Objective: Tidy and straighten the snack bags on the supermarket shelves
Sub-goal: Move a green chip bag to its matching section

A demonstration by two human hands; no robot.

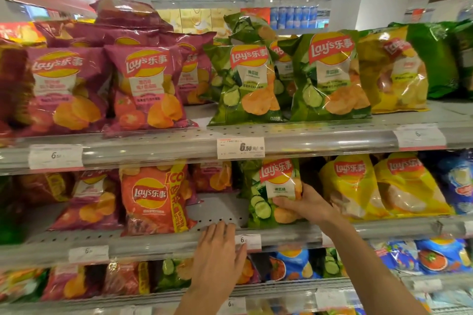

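On the middle shelf (pixel 158 240), one green cucumber crisp bag (pixel 271 192) is grasped by the right grip (pixel 305 203), fingers curled round its right side near the front edge. The left grip (pixel 220 245) is laid flat and released on that shelf's front edge, beside a price tag (pixel 247 241). Left of the bare gap one orange bag (pixel 153 199) is stood; two yellow bags (pixel 384 186) are seen on the right.

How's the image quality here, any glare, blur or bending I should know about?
Head view: ceiling lights glare off the glossy green cucumber bag; shelf rail bows from wide-angle distortion; left-edge bags are smeared; right hand and left hand stay fairly sharp.
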